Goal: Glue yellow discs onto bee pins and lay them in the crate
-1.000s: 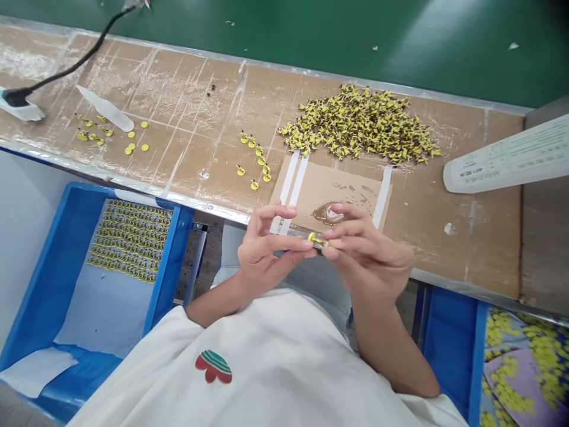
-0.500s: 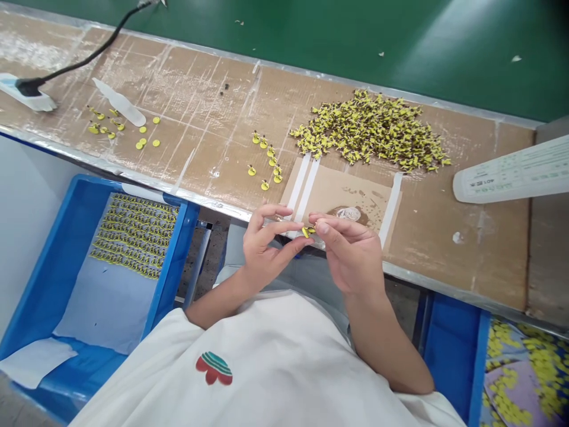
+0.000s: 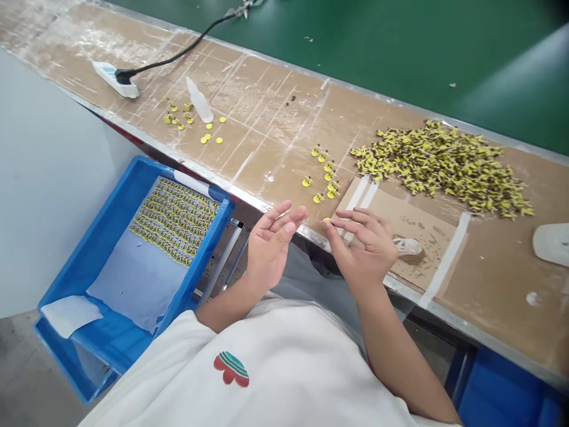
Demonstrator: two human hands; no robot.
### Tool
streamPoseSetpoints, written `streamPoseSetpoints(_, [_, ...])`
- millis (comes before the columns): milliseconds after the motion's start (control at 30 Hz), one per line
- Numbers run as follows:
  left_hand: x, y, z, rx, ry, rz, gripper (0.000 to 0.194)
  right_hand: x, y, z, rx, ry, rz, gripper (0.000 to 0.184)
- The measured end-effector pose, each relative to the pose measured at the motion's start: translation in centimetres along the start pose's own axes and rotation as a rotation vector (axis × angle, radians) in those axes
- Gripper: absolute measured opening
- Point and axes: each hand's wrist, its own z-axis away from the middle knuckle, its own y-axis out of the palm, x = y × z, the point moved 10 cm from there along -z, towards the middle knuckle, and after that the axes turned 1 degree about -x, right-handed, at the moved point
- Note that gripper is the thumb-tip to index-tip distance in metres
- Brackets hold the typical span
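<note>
My left hand (image 3: 272,246) hovers over the table's front edge, its fingers loosely extended and nothing visible between them. Beside it on the right, my right hand (image 3: 365,248) pinches a small yellow figurine (image 3: 326,220) between thumb and forefinger; most of the piece is hidden by the fingertips. Just beyond the hands, several yellow figurines on round bases (image 3: 329,177) stand on the cardboard. A large pile of yellow-and-dark figurines (image 3: 444,166) lies farther right. Beneath my right hand is a taped cardboard sheet (image 3: 427,261) with a wet-looking clear patch (image 3: 406,246).
Farther left lie a white pointed bottle (image 3: 200,102), loose yellow discs (image 3: 219,140), more figurines (image 3: 178,118) and a power strip (image 3: 116,80) with a black cable. A blue crate (image 3: 213,237) at lower left holds rows of figurines. A white bottle (image 3: 551,243) lies at right.
My hands have separated; the left has let go of the yellow figurine, which stays in the right hand's pinch. The view has swung left, so the table's things appear farther right.
</note>
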Motion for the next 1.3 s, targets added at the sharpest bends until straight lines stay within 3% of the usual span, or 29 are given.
streamPoseSetpoints(200, [-3.2,-1.9,0.5,-0.064,0.227,-0.108,0.030,1.1,3.0,0.3,0.036,-0.107,0.073,0.009])
streamPoseSetpoints(333, [-4.4,-2.2,0.8,-0.079,0.293,-0.143,0.026,1.1,4.1,0.6,0.055,-0.144,0.124,0.007])
streamPoseSetpoints(1300, [-3.7,-2.3,0.1,-0.065,0.284,-0.104,0.020,-1.2,5.1,1.1,0.061,-0.075,0.154,0.012])
